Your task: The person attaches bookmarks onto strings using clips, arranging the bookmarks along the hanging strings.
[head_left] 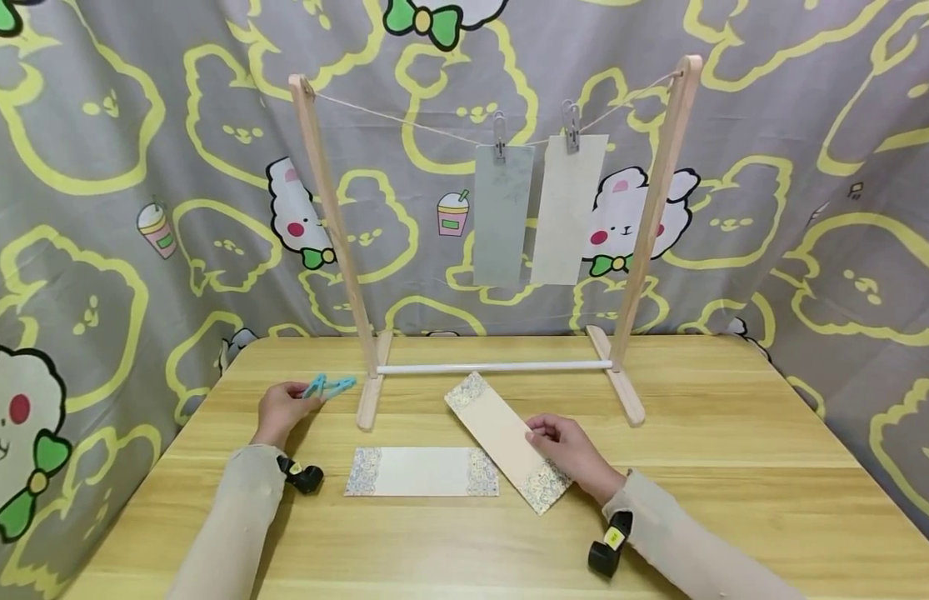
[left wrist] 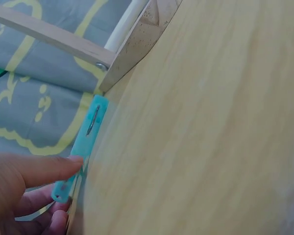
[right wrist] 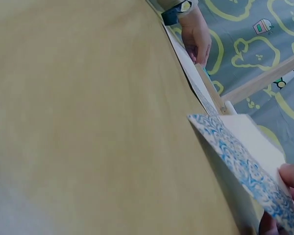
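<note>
My left hand (head_left: pixel 282 410) pinches a light-blue clothespin (head_left: pixel 331 385) between thumb and fingers, left of the wooden rack. The left wrist view shows its long plastic arm and metal spring (left wrist: pixel 93 120) close up. With thumb and fingers my right hand (head_left: pixel 572 450) grips the long side of a cream paper card (head_left: pixel 501 433) patterned at both ends. That card slants, its near end raised in the right wrist view, where the pattern (right wrist: pixel 240 161) looks blue. A second white card (head_left: pixel 427 472) with patterned ends lies flat on the table, to the left of the held one.
The wooden rack (head_left: pixel 337 217) stands at the back, a white rod (head_left: pixel 494 367) joining its feet. From its sagging string (head_left: pixel 404 122), grey clothespins hold a grey-green card (head_left: pixel 501 217) and a cream card (head_left: pixel 569 212). Patterned curtains (head_left: pixel 232 167) surround the wooden table (head_left: pixel 449 558).
</note>
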`<state>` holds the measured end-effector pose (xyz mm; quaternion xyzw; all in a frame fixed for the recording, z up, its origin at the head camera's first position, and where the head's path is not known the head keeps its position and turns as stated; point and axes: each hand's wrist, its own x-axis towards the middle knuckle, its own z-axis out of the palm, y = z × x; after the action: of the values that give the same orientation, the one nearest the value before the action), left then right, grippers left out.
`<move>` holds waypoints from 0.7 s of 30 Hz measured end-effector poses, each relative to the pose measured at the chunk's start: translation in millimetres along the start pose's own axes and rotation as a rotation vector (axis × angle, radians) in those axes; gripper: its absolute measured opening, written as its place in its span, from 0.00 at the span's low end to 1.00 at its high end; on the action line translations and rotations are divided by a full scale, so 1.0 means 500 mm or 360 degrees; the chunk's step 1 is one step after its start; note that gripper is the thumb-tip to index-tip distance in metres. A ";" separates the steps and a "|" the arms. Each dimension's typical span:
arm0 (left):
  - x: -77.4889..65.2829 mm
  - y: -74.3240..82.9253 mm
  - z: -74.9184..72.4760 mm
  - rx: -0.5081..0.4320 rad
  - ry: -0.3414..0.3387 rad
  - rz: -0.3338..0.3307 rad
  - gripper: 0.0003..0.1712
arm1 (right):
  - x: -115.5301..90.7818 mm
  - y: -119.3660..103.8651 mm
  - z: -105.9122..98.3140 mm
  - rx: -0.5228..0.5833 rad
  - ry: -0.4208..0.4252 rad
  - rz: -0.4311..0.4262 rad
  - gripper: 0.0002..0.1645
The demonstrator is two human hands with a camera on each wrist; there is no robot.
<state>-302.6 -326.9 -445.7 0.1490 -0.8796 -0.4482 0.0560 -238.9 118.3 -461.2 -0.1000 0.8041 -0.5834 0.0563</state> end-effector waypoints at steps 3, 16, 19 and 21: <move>0.001 -0.003 -0.001 -0.0069 0.0002 -0.0064 0.28 | 0.004 -0.002 -0.005 0.0008 0.0006 0.0037 0.13; -0.001 0.033 -0.007 -0.0299 0.0188 0.0040 0.31 | 0.017 -0.027 -0.001 0.0134 0.0051 0.0040 0.12; -0.007 0.048 -0.007 -0.0325 0.0212 0.0101 0.30 | 0.025 -0.035 0.000 0.0162 0.0063 0.0079 0.12; -0.013 0.059 -0.009 -0.0348 0.0207 0.0133 0.30 | 0.030 -0.042 -0.001 0.0182 0.0061 0.0074 0.12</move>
<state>-301.7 -312.0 -418.9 0.1340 -0.8255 -0.5280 0.1475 -251.5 109.1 -440.8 -0.0667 0.7725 -0.6286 0.0600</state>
